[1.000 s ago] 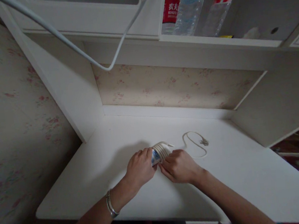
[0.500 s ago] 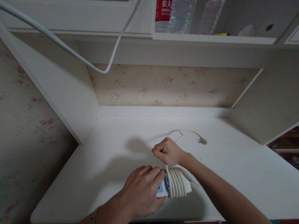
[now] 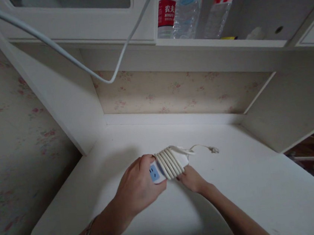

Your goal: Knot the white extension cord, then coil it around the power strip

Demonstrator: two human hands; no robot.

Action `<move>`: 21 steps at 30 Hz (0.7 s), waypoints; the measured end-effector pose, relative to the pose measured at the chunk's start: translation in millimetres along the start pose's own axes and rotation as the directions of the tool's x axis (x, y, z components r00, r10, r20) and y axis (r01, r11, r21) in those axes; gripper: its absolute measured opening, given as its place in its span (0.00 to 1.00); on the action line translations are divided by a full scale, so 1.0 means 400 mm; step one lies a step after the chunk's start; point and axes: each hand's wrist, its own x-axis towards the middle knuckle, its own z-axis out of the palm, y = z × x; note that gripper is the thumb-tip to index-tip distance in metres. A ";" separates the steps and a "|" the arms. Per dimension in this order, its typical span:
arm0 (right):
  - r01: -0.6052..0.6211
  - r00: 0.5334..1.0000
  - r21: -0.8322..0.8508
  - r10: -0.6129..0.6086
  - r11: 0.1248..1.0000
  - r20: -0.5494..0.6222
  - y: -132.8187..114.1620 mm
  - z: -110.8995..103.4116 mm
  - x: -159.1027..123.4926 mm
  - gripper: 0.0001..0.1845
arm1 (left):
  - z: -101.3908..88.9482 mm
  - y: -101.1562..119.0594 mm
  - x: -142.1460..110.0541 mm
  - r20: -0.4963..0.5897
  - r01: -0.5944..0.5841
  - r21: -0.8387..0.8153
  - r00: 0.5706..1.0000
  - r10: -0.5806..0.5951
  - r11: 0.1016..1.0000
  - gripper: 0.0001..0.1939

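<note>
A white power strip [image 3: 182, 159] with blue socket faces is held tilted above the white desk. Its cream power cord [image 3: 169, 164] is wound round the strip in several side-by-side turns. My left hand [image 3: 138, 181] grips the socket end, thumb below and fingers over the top. Under the strip's right end, my right hand [image 3: 191, 177] is closed at the cord, its fingertips partly hidden by the strip. The plug [image 3: 214, 149] lies on the desk beyond, at the end of a loose stretch of cord.
The white desk [image 3: 250, 182] has side panels and a back ledge. Above it, a shelf [image 3: 222, 44] holds several plastic bottles [image 3: 188, 13]. A thick white cable [image 3: 63, 52] hangs across the upper left, in front of the cabinet.
My right hand has gone from above the strip down to its underside. The strip has been raised and tilted, with my left hand still gripping it. The loose cord near the plug has shifted.
</note>
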 end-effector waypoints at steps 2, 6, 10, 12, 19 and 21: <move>-0.033 0.999 -0.078 0.034 0.996 0.015 -0.010 0.000 -0.038 0.30 | 0.016 -0.022 0.031 -0.022 0.064 0.074 0.998 -0.063 0.995 0.19; -0.011 1.000 -0.314 0.010 0.949 -0.005 -0.050 -0.038 -0.078 0.32 | 0.076 -0.060 0.071 0.045 0.075 0.200 0.995 -0.086 0.977 0.11; 0.108 0.990 -0.387 -0.135 0.916 -0.042 -0.092 -0.098 -0.080 0.27 | 0.148 -0.071 0.069 0.136 -0.007 0.230 0.990 -0.025 0.973 0.14; 0.167 0.975 -0.393 -0.210 0.904 -0.069 -0.105 -0.123 -0.069 0.26 | 0.175 -0.066 0.058 0.177 -0.034 0.205 0.984 -0.002 0.978 0.15; 0.224 0.959 -0.216 -0.255 0.950 -0.126 -0.084 -0.188 0.028 0.31 | 0.170 -0.009 -0.001 0.420 -0.347 0.078 0.862 0.284 0.935 0.18; 0.146 0.979 -0.042 -0.151 0.988 -0.135 -0.066 -0.189 0.054 0.34 | 0.142 0.012 -0.020 0.431 -0.409 0.036 0.829 0.355 0.912 0.18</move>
